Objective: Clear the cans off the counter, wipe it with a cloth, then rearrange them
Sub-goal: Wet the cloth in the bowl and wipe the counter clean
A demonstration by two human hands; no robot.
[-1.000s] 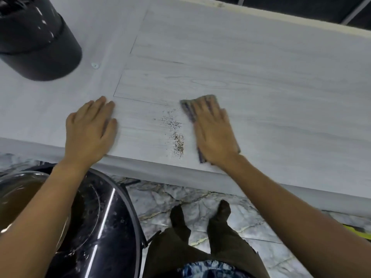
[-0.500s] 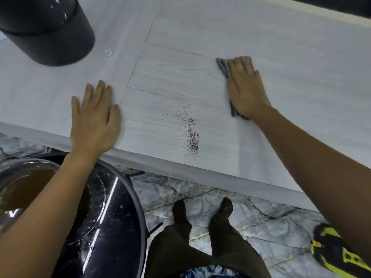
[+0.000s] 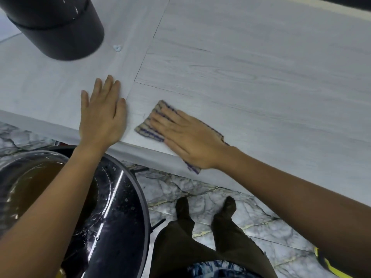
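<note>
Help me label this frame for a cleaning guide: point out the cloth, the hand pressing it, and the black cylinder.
cloth point(image 3: 147, 127), head view, striped corner left of the fingers.
right hand point(image 3: 190, 141), head view, back of the hand.
black cylinder point(image 3: 66, 35), head view, its dark side wall.

One view only, from a camera worn on the person's head; it looks forward and steeply down, close over the near edge of the pale counter point(image 3: 251, 63); the wide lens bends that edge into a slant; the left hand point(image 3: 102, 115) and right hand point(image 3: 188, 137) reach in from the bottom corners; the marble floor point(image 3: 200, 189) and the person's own legs fill the bottom middle; the counter runs off the top.
</note>
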